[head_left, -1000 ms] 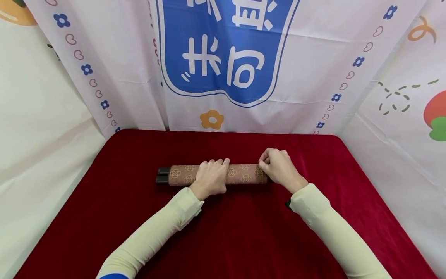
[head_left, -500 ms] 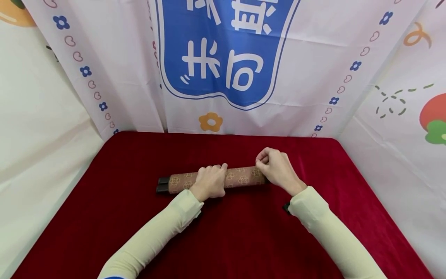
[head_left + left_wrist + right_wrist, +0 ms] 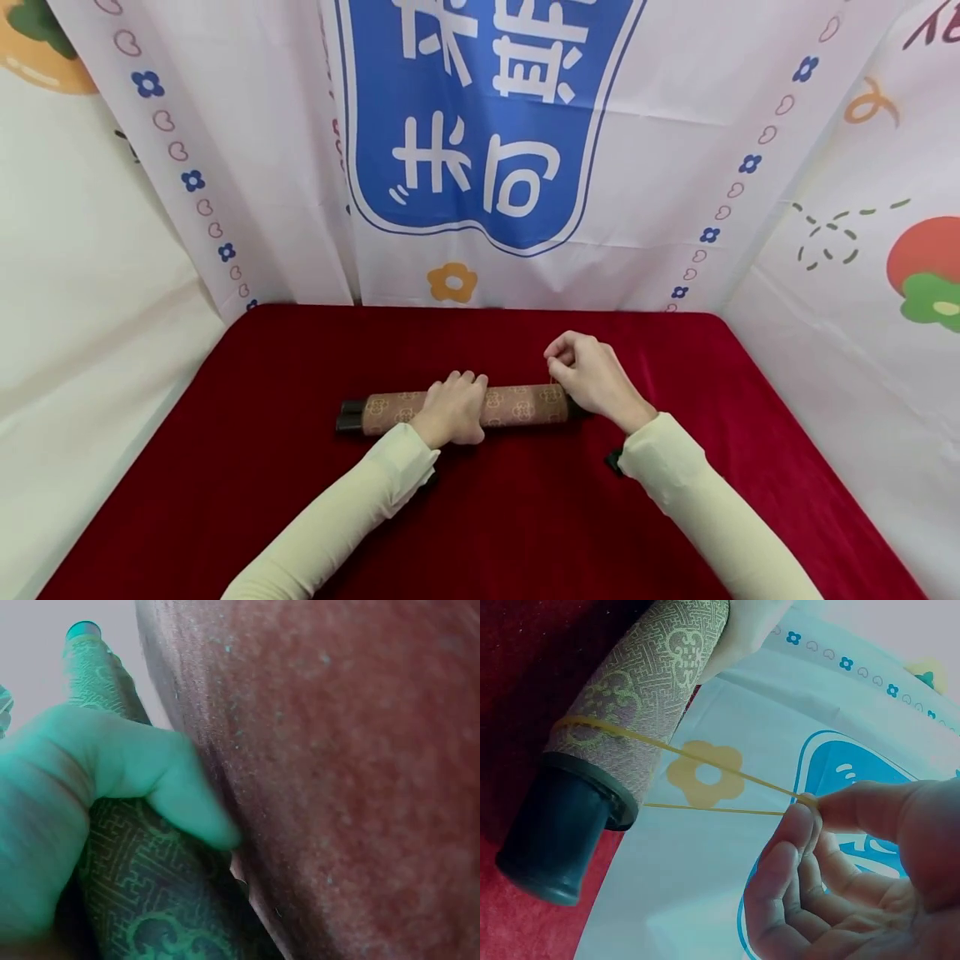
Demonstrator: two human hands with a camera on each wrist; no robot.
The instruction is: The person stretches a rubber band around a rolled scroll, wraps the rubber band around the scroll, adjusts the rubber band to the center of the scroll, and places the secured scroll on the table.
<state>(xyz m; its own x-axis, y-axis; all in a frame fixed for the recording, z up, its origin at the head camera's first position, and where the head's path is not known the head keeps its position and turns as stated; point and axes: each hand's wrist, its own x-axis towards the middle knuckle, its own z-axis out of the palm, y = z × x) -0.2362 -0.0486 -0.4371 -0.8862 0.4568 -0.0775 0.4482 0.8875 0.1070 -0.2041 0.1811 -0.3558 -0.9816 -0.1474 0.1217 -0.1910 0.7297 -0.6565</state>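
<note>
A rolled scroll in brown patterned brocade lies across the table, dark knobs showing at its left end. My left hand grips the roll near its middle from above; in the left wrist view the thumb lies along the brocade. A yellow rubber band loops round the scroll's right end, just beside the black knob. My right hand pinches that band between thumb and fingertips and holds it stretched away from the roll.
Red velvet cloth covers the table. Behind it hangs a white printed curtain with a blue sign, and white cloth walls stand at both sides.
The right hand has lifted off the scroll's end, drawing the band out. The scroll tilted, its right end raised, then levelled again. The left hand keeps its grip; the head view has shifted slightly.
</note>
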